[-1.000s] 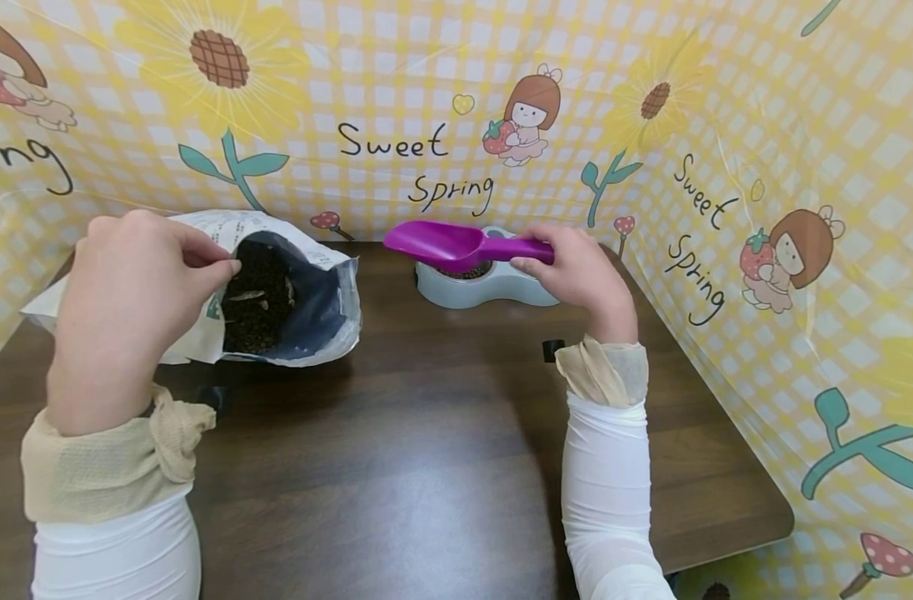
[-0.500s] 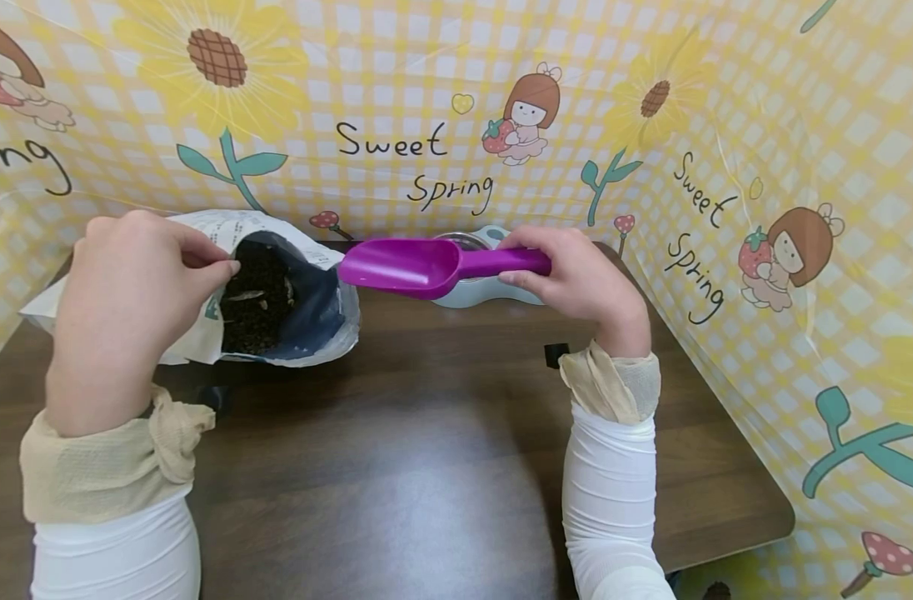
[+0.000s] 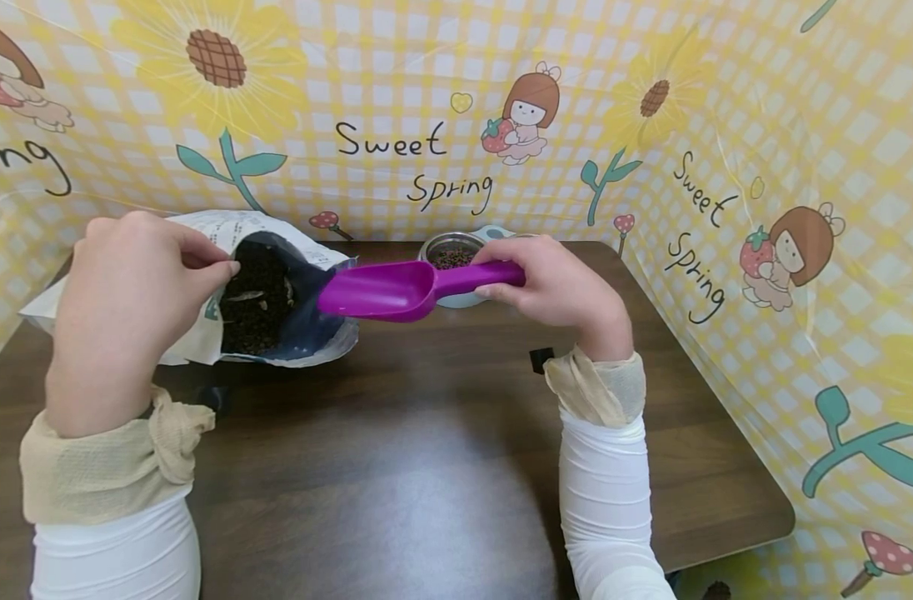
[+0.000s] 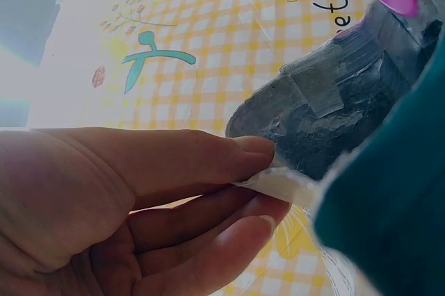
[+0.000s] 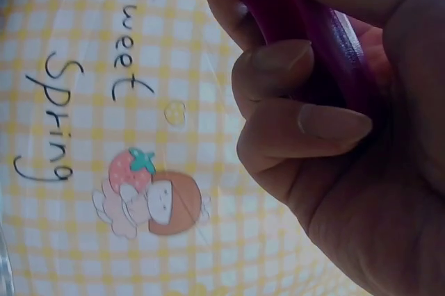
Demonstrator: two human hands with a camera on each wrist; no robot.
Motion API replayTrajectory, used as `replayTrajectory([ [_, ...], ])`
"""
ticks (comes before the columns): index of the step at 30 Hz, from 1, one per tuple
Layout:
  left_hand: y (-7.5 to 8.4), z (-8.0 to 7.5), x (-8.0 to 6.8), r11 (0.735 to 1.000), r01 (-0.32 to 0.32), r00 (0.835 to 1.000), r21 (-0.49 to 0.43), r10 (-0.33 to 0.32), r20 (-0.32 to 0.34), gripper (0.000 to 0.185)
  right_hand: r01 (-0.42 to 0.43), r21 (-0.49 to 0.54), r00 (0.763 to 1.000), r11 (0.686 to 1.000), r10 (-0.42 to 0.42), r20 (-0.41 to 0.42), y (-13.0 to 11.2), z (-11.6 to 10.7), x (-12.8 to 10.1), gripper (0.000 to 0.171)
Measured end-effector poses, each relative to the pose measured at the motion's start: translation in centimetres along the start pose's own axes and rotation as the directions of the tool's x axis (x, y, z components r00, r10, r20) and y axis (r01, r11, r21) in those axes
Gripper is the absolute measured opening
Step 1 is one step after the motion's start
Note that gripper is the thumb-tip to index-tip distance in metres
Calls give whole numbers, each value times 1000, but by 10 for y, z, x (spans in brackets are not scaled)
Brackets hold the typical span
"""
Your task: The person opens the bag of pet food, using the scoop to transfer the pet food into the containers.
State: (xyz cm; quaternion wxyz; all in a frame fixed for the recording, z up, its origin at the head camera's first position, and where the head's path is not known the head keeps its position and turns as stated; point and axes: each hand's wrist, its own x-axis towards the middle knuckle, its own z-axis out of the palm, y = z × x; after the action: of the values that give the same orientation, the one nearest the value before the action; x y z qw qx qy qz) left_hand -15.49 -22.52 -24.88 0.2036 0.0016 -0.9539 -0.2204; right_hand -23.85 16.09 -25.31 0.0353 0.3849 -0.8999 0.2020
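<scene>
On the left of the table, my left hand (image 3: 137, 308) pinches the rim of an open bag (image 3: 325, 337), its thumb and fingertips on the pale edge, as the left wrist view shows too. Dark brown bits (image 3: 257, 312) lie inside the bag against its silvery lining. My right hand (image 3: 557, 283) grips the handle of a purple scoop (image 3: 381, 290); in the right wrist view its fingers (image 5: 299, 129) curl round that handle. The scoop's tip overlaps the bag's mouth in the head view, and no load shows in it.
Behind the scoop stands a pale blue double bowl stand (image 3: 456, 298), partly hidden by my right hand. Its left metal bowl (image 3: 451, 252) holds small brown pellets. A small black object (image 3: 541, 360) lies near my right wrist. Patterned yellow cloth (image 3: 396, 75) walls the table's back and right.
My right hand has brought the scoop left and nearer, from above the bowl stand to the bag's mouth. The pellet bowl has come into fuller view. My left hand and the bag stay put.
</scene>
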Motion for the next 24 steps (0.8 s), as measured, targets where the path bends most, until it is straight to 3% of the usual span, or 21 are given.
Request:
replayTrajectory([
  [10, -1, 1, 0, 1000, -15, 1000, 3, 15, 3, 18, 57, -52, 995, 997, -53, 80, -31, 32, 31, 18],
  [16, -1, 0, 1, 1000, -19, 1000, 9, 19, 11, 18, 59, -139, 996, 989, -49, 74, -54, 54, 43, 19],
  [20, -1, 1, 1, 999, -31, 999, 13, 30, 19, 17, 42, -257, 999, 965, -33, 40, -71, 69, 49, 19],
  [24, -1, 1, 1, 999, -41, 999, 13, 41, 22, 16, 34, -385, 999, 922, -37, -1, -86, 84, 54, 20],
])
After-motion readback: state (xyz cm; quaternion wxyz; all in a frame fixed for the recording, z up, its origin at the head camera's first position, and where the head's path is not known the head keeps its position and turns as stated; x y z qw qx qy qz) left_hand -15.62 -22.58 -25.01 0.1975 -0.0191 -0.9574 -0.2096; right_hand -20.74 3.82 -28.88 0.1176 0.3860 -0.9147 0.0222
